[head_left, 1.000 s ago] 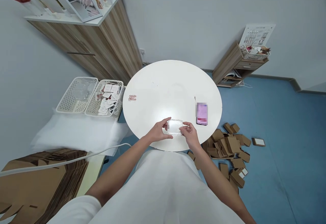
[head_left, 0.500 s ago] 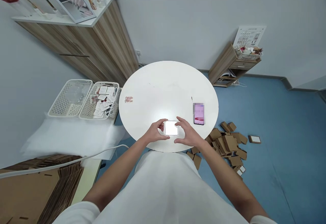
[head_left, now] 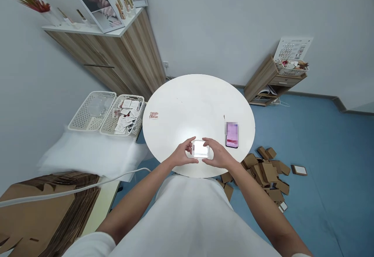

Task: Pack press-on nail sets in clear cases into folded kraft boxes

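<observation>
Close to the near edge of the round white table [head_left: 198, 97], a small clear plastic case [head_left: 200, 149] shines brightly with glare, so its contents cannot be made out. My left hand [head_left: 184, 152] grips its left side, thumb at the near edge and fingers curled at the far corner. On the right side, my right hand [head_left: 217, 154] closes round the case with fingertips over its far right corner and the thumb along the near edge. A phone [head_left: 232, 135] with a pink-purple lit screen lies to the right of my right hand.
On the table's left is a small sheet with reddish patterns [head_left: 153, 115]. Left of the table stand a white basket of cards [head_left: 122, 115] and another basket [head_left: 92, 110], above white wrapping sheet [head_left: 90, 153] and stacked flat cardboard [head_left: 67, 214]. Brown boxes [head_left: 267, 172] litter the floor at right.
My right hand has closed in on the case, its thumb and fingers now nearer the right side. My left hand keeps its grip. The whole view has shifted slightly.
</observation>
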Action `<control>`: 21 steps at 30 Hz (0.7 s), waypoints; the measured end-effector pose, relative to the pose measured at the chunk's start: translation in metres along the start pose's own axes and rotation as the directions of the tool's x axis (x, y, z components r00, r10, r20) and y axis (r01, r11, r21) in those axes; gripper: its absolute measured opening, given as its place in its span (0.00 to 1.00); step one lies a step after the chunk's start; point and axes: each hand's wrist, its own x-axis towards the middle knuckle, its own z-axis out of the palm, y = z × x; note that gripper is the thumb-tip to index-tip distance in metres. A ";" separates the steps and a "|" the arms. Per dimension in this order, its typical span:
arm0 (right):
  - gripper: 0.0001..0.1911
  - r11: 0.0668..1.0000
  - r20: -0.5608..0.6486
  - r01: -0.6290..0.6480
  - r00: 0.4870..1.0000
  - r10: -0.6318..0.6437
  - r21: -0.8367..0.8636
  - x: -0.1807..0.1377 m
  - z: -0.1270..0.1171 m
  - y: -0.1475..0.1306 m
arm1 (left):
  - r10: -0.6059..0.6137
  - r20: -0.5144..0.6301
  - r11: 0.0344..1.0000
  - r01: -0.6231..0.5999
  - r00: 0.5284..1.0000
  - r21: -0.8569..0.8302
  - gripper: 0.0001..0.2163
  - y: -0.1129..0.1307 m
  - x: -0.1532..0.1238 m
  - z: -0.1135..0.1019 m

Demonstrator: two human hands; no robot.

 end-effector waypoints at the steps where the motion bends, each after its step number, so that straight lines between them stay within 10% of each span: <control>1: 0.26 1.000 -0.002 -0.007 1.000 0.007 0.006 -0.001 0.000 0.000 | -0.002 0.004 1.000 0.002 1.000 0.006 0.43 0.000 0.000 0.000; 21: 0.27 0.998 -0.087 0.060 0.994 -0.061 -0.013 0.005 0.006 0.012 | -0.089 0.065 0.952 0.104 0.994 -0.289 0.37 0.002 0.005 0.005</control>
